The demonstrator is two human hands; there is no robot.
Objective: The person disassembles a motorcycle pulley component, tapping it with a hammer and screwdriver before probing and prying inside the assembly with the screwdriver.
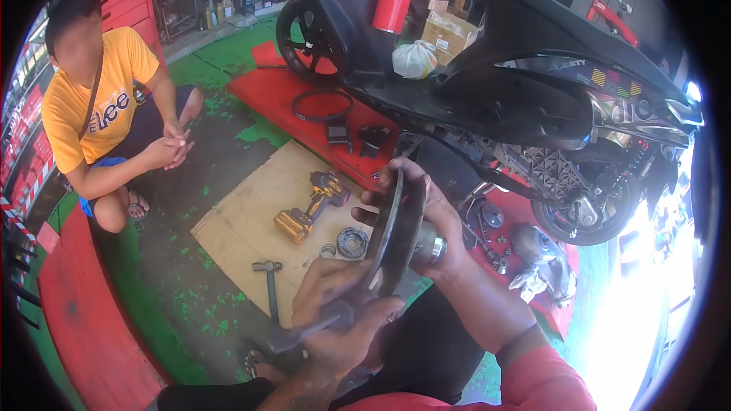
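Observation:
In front of me, on edge, is a scooter drive pulley [403,236] with two dark round plates and a shiny metal hub sticking out on its right. My right hand [442,217] wraps over its top and right side, fingers closed around the plates. Closed on the pulley's lower left edge is my left hand [331,308]. A dark, blurred tool-like piece [316,327] crosses the left palm; its kind cannot be made out. Below them, on a cardboard sheet [236,217], lie a yellow-and-black cordless impact driver [311,208], a hammer [270,288] and a round metal part [352,243].
A dark scooter [487,99] stands on a red platform [278,99], its drive side opened. Loose metal parts [544,255] lie on the right. At the left, a person in a yellow shirt [114,99] squats beside a red ramp [91,304]. A black belt [323,92] rests on the platform.

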